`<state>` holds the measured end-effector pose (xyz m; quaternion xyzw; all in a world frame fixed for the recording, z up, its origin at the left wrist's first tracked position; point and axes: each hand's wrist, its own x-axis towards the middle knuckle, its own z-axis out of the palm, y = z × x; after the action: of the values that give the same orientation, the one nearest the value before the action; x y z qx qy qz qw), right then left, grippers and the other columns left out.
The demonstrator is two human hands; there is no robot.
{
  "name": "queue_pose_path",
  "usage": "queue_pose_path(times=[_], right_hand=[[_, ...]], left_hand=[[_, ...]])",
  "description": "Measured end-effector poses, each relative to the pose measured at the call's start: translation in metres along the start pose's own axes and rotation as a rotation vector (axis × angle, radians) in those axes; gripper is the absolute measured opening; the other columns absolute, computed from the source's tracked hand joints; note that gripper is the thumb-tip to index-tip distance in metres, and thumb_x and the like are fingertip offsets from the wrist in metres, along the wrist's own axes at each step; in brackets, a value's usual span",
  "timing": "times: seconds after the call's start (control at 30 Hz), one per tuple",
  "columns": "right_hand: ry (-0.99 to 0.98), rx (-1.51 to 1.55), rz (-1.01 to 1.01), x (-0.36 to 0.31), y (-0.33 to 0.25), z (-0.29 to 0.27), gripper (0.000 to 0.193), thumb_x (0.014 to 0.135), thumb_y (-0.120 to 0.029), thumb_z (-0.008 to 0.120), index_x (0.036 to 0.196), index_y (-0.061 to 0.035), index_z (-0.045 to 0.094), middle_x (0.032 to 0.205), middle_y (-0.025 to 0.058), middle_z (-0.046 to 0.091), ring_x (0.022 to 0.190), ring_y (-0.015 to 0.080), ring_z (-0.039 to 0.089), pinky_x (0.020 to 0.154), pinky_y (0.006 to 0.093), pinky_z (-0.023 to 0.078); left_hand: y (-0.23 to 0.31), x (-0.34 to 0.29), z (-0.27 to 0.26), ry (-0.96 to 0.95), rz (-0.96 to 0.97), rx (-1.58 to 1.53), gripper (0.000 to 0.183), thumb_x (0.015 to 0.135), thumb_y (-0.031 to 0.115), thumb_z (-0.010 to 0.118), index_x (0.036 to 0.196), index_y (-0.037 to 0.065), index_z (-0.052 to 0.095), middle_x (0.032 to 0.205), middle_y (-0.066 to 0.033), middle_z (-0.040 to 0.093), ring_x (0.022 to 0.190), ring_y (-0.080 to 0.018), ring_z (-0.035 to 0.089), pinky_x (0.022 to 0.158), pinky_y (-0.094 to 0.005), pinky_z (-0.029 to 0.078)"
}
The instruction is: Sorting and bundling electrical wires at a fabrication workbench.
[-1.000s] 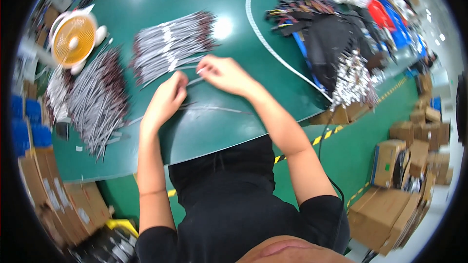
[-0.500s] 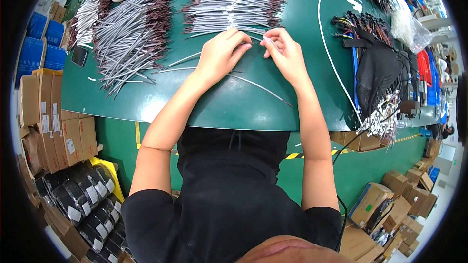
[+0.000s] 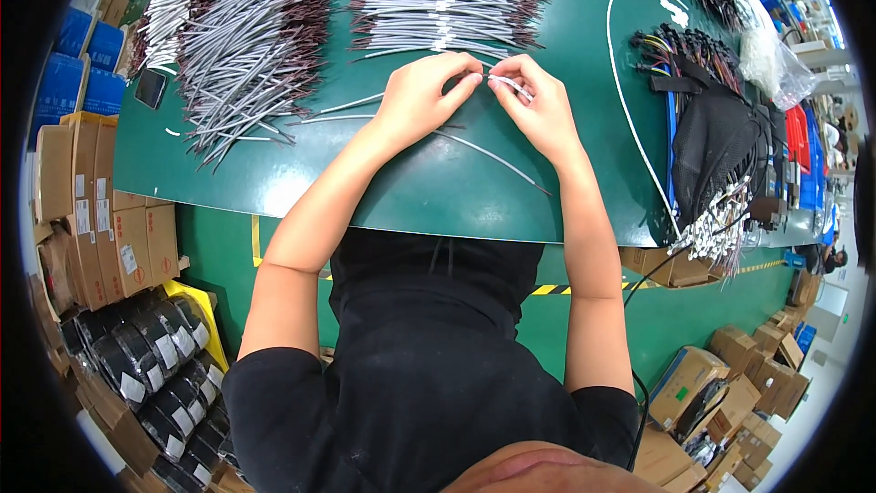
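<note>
- A green worktable (image 3: 429, 183) in a workshop carries heaps of cut grey cables, with cardboard boxes (image 3: 100, 210) stacked on the floor to the person's left.
- The left hand (image 3: 420, 96) and right hand (image 3: 538, 105) meet fingertip to fingertip, both pinched shut on a thin pale cable end (image 3: 506, 84) held between them.
- A loose grey cable (image 3: 493, 158) lies on the table just below the right hand, trailing away toward the wrist.
- A neat bundle of cables (image 3: 447, 5) sits just beyond both hands; a larger fanned pile (image 3: 246, 46) lies further off, beyond the left hand.
- Judged risk: the fine end could slip from the pinch, or a wrist could drag the loose cable toward the table edge.
</note>
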<state>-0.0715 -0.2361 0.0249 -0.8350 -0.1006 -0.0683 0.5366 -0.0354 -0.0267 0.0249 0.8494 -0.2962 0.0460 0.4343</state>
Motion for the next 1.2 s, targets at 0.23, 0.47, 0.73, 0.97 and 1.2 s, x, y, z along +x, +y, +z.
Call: queue_pose_path(times=[0.23,0.47,0.73,0.97,1.2], right_hand=[[-0.012,0.032,0.037,-0.001,-0.005,-0.002,0.016,0.096,-0.009,0.073,0.110,-0.0015,0.067,0.097,0.0057,0.072,0.083,0.0112,0.067,0.070,0.0272,0.051],[0.000,0.049,0.018,-0.001,-0.005,0.000,0.016,0.097,-0.009,0.073,0.110,-0.0014,0.067,0.095,0.0057,0.071,0.082,0.0107,0.065,0.070,0.0267,0.051],[-0.182,-0.075,-0.028,-0.004,0.000,0.000,0.023,0.104,-0.007,0.063,0.125,-0.0003,0.057,0.095,0.0142,0.076,0.090,0.0255,0.076,0.081,0.0360,0.057],[-0.255,0.093,0.041,-0.002,-0.011,-0.008,0.019,0.105,-0.006,0.059,0.124,-0.0026,0.054,0.090,0.0109,0.074,0.088,0.0229,0.074,0.082,0.0352,0.055],[-0.039,0.140,-0.015,0.001,0.001,-0.012,0.019,0.105,-0.011,0.064,0.122,-0.0031,0.061,0.092,0.0042,0.067,0.085,0.0094,0.063,0.073,0.0262,0.049]], left_hand=[[0.000,-0.001,-0.001,-0.013,-0.019,-0.037,0.019,0.100,0.023,0.069,0.111,0.007,0.073,0.099,-0.0074,0.076,0.079,-0.0198,0.069,0.069,-0.0319,0.052],[0.002,0.002,-0.005,-0.068,-0.051,-0.048,0.018,0.099,0.022,0.069,0.108,0.007,0.072,0.096,-0.0072,0.075,0.077,-0.0205,0.067,0.068,-0.0327,0.051],[-0.002,-0.004,0.003,-0.058,0.158,0.199,0.021,0.091,0.016,0.073,0.111,0.010,0.067,0.090,-0.0064,0.071,0.082,-0.0273,0.070,0.070,-0.0406,0.056],[-0.007,-0.003,0.000,-0.102,0.338,0.283,0.016,0.094,0.018,0.071,0.108,0.013,0.068,0.084,-0.0060,0.070,0.079,-0.0284,0.070,0.069,-0.0419,0.056],[-0.002,0.002,-0.006,-0.074,-0.003,0.079,0.015,0.107,0.021,0.058,0.107,0.007,0.062,0.082,-0.0118,0.069,0.076,-0.0316,0.069,0.071,-0.0411,0.052]])
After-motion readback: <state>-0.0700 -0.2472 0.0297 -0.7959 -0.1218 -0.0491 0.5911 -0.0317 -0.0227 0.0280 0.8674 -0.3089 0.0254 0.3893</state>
